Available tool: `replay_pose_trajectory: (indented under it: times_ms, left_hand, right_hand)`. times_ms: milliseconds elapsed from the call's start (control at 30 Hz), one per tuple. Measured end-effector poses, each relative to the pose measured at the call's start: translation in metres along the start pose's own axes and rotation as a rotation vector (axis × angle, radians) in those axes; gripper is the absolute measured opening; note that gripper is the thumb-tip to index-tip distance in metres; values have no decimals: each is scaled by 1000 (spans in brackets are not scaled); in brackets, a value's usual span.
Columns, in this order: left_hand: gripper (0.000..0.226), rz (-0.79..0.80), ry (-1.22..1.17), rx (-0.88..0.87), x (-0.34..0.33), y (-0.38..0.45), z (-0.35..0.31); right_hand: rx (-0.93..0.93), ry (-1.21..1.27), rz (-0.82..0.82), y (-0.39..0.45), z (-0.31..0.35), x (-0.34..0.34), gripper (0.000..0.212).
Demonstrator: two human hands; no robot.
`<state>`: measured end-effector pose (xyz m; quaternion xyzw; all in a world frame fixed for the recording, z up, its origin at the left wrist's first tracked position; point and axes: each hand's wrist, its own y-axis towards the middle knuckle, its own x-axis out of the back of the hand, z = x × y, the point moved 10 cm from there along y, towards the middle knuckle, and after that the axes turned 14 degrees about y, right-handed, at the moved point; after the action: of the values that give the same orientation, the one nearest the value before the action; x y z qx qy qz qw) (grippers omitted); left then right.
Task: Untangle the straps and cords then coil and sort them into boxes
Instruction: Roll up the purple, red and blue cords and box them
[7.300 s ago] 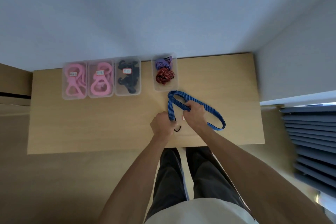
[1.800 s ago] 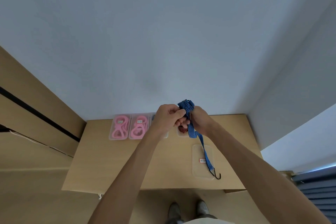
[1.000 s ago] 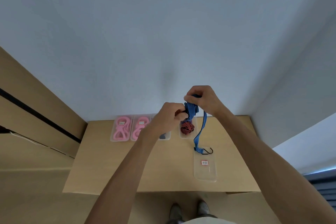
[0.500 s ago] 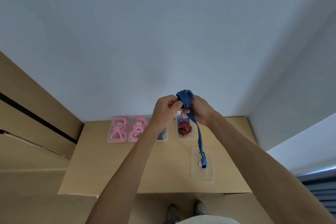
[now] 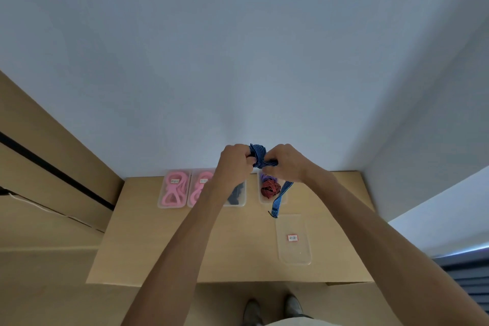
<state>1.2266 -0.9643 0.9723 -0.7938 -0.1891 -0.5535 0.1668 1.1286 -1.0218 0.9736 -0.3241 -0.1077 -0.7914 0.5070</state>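
Both hands are raised above the worktop [image 5: 164, 251], well clear of its surface, with a blue striped strap [image 5: 258, 157] bunched between them. The left hand [image 5: 234, 161] has its fingers curled round one side of the bundle, and the right hand [image 5: 284, 163] grips the other side, fingers wrapped over the folded bands. The strap is flat and woven, dark blue with thin lighter lines running along its length. Most of it is gathered into a tight, lumpy coil at the fingertips, while one loose tail hangs down from under the right hand and ends in a small dark hook just above the near edge of a clear box.

That box [image 5: 262, 200] holds a red-and-black striped bundle [image 5: 270, 189] with a bit of purple cord behind it. To its left sit three more clear boxes in a row: two with pink cords [image 5: 173, 190] and one with something dark [image 5: 236, 193], partly hidden by the left forearm. A flat clear lid [image 5: 293, 249] with a small red-edged label lies nearer on the worktop, apart from the boxes.
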Motion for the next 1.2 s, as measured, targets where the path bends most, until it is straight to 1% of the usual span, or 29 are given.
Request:
replay_pose_trajectory:
  times_ms: [67, 133, 200, 233, 267, 333, 400, 433, 500, 533, 600, 667, 733, 800, 867, 967, 1067, 1200]
  left_hand:
    - [23, 32, 61, -18, -1, 2, -6]
    - [24, 77, 85, -42, -4, 3, -12]
    - [30, 112, 106, -65, -9, 1, -16]
    - [32, 124, 116, -72, -11, 1, -18]
    - [32, 135, 125, -78, -13, 0, -20]
    - [34, 146, 140, -94, -15, -3, -24]
    - [36, 152, 123, -118, -15, -3, -25]
    - [34, 161, 100, -140, -16, -3, -25]
    - [21, 192, 23, -194, -19, -5, -27]
    - [16, 199, -23, -219, -21, -8, -29]
    - [11, 205, -62, -258, -25, -14, -35]
    - [9, 190, -105, -270, -30, -17, -38]
    - [9, 170, -187, -249, -31, -16, -34]
    - [11, 156, -231, -246, -27, -16, -32]
    - [14, 148, -231, -273, -24, -17, -34]
    - [16, 127, -248, -300, -17, -17, -38]
    - [17, 84, -278, -301, -12, -19, -38]
    - [18, 37, -341, -297, -10, -23, -42]
  right_hand:
    - [28, -144, 13, 2, 5, 4, 34]
    - [14, -256, 38, 3, 7, 6, 21]
    - [47, -299, 43, 2, 12, 8, 12]
    - [64, -281, 43, 2, 14, 9, 6]
    - [81, -249, 53, 2, 16, 9, 5]
    - [108, -184, 88, 2, 20, 3, 18]
    - [122, -107, 80, 3, 20, 3, 23]
    - [125, -63, 48, 1, 18, 7, 22]
    - [120, 2, -17, -1, 13, 19, 22]
    - [123, 14, -36, 0, 12, 24, 24]
    - [97, 43, -50, 3, 10, 31, 27]
    - [53, 109, -56, 8, 1, 35, 24]
    - [35, 227, -69, 10, -10, 39, 16]
    - [52, 365, -73, 6, -15, 41, 9]
    - [67, 443, -59, 4, -16, 38, 5]
    - [-24, 555, -4, 6, -22, 31, 10]
    - [-149, 679, 50, 5, -32, 26, 23]
    - [-219, 837, 86, -4, -39, 8, 37]
